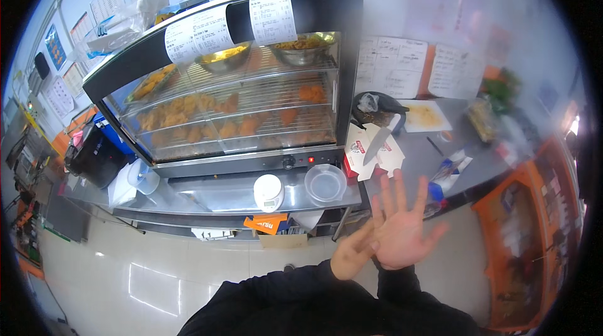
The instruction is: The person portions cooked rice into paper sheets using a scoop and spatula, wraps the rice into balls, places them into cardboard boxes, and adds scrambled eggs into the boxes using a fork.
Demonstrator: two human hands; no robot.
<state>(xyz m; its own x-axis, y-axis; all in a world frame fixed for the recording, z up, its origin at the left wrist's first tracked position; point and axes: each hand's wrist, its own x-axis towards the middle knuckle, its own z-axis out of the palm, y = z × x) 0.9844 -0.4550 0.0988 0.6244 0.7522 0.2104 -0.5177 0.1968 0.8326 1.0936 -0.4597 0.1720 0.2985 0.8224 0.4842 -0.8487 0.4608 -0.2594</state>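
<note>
My right hand [400, 223] is raised palm towards the camera, its fingers spread and nothing in it. At the little-finger side of that palm, my left hand [352, 252] grips its edge, thumb in front. Both arms wear dark sleeves. Beyond the fingertips a large knife [378, 145] lies across flattened red-and-white cardboard food boxes [393, 154]. A round clear plastic container [325, 184] and a white digital kitchen scale [269, 192] stand on the steel counter [207, 197] to the left. Fried food [169, 112] and metal bowls [301, 53] fill a glass-fronted warming cabinet [245, 166].
On the right-hand worktop are a stained white cutting board [424, 115], a black bowl-like container [379, 109], a dark pen-like object [434, 145] and blue-and-white packaging [447, 169]. A clear jug [142, 178] stands left. An orange-framed cabinet [487, 251] stands at right.
</note>
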